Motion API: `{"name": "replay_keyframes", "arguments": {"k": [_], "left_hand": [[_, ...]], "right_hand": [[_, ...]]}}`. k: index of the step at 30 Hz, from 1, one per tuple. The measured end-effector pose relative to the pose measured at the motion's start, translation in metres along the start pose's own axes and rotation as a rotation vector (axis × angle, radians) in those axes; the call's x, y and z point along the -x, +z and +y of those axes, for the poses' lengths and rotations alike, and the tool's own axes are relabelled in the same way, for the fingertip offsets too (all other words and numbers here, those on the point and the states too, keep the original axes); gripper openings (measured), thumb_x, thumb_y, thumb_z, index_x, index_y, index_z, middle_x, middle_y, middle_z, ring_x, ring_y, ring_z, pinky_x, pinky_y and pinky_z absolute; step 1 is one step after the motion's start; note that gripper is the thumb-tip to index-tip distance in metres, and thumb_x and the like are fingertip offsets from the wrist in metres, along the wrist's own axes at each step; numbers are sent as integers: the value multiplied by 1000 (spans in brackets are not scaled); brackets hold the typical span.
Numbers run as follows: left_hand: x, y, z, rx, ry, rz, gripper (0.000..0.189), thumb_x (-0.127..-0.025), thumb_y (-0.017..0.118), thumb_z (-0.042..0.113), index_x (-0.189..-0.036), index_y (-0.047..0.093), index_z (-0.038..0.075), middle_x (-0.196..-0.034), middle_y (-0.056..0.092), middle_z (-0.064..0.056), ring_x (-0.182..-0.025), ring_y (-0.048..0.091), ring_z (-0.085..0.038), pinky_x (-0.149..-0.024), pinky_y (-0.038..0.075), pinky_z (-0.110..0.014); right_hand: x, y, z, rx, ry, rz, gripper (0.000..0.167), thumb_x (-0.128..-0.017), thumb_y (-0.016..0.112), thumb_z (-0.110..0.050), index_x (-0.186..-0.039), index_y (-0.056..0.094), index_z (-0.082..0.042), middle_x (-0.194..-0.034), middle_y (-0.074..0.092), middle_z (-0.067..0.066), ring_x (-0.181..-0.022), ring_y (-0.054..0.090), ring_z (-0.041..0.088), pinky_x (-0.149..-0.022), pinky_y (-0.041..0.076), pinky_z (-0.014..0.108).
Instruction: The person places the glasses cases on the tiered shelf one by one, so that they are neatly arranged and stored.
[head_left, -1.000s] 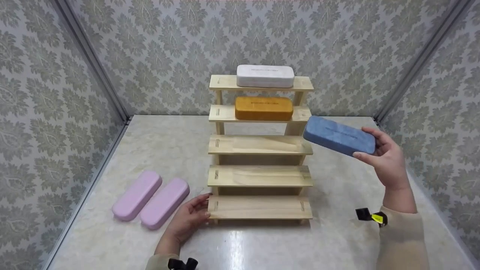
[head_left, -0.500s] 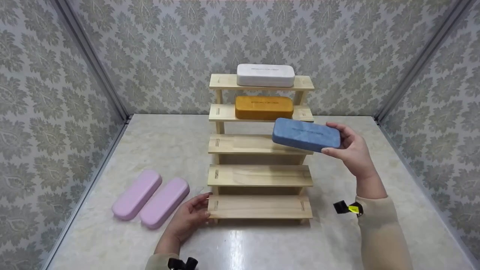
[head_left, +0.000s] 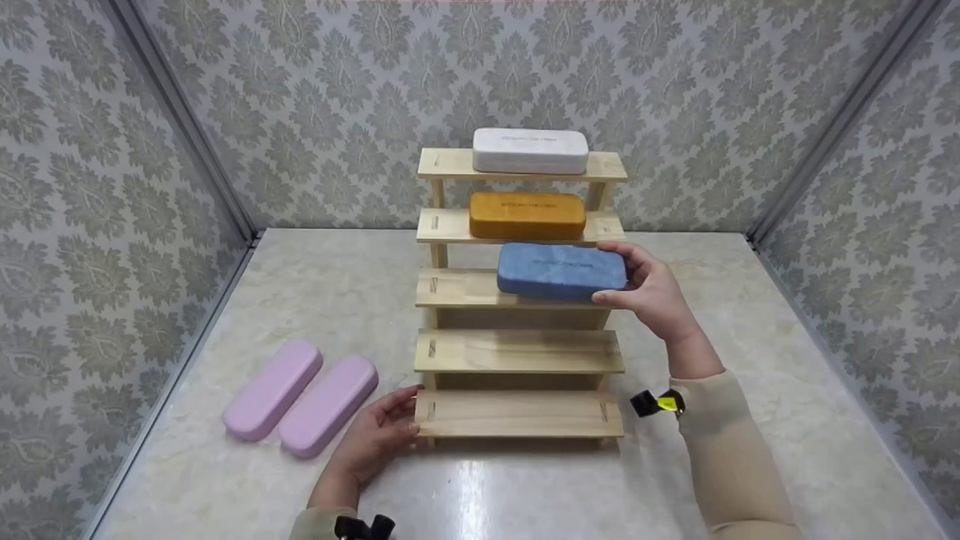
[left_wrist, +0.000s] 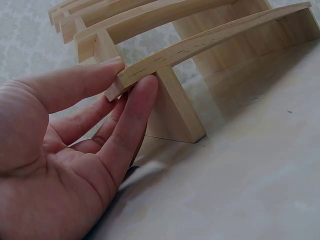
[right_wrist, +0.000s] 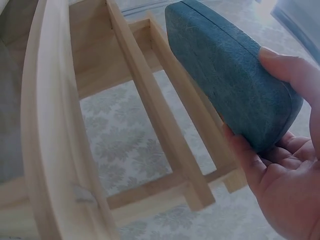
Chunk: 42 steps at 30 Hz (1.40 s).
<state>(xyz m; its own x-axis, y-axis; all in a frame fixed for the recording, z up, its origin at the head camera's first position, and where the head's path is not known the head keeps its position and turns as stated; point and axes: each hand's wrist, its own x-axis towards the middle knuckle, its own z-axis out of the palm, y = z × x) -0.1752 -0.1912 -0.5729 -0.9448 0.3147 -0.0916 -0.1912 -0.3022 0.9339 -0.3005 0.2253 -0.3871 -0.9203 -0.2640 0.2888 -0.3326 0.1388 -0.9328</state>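
Observation:
My right hand (head_left: 651, 300) grips the right end of a blue glasses case (head_left: 559, 271), thumb on the near side and fingers behind. The case is over the third tier of a stepped wooden display rack (head_left: 517, 420); whether it touches that shelf I cannot tell. At the rack's lowest shelf, my left hand (left_wrist: 75, 135) pinches the left end between thumb and fingers. An orange glasses case (head_left: 527, 216) rests on the second shelf from the top, and a white glasses case (head_left: 530, 151) lies on the top one.
Two pink glasses cases (head_left: 274, 390) lie slanted side by side on the marbled tabletop (head_left: 337, 285), left of the rack. Patterned wall panels (head_left: 337, 112) enclose the table at the back and both sides.
The right hand has carried the blue glasses case leftward from beside the rack to over the third shelf, levelling it on the way. My left hand has stayed on the bottom shelf.

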Motion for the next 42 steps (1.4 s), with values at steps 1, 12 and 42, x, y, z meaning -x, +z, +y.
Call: {"name": "replay_keyframes", "arguments": {"k": [1, 12, 42], "left_hand": [[0, 0, 0, 1, 0, -1, 75, -90, 65, -9, -156, 28, -8, -126, 63, 0, -113, 64, -15, -87, 62, -30], [1, 0, 0, 21, 0, -7, 73, -90, 65, -9, -155, 31, -7, -127, 62, -1, -111, 66, -16, -87, 63, -32], [1, 0, 1, 6, -12, 13, 76, -89, 64, -9, -156, 28, -8, -128, 62, -1, -111, 65, -18, -87, 63, -31]], "right_hand": [[-2, 3, 1, 2, 3, -6, 70, -78, 82, 7, -142, 55, 2, -118, 64, -1, -100, 62, 10, -85, 58, 18], [-18, 23, 8, 27, 43, -64, 73, -76, 86, 2, -142, 56, -4, -124, 63, 5, -98, 63, 13, -82, 57, 20], [-38, 25, 13, 112, 74, -229, 74, -76, 87, 0, -143, 55, -1, -140, 57, 19, -107, 62, 13, -86, 55, 19]]}}
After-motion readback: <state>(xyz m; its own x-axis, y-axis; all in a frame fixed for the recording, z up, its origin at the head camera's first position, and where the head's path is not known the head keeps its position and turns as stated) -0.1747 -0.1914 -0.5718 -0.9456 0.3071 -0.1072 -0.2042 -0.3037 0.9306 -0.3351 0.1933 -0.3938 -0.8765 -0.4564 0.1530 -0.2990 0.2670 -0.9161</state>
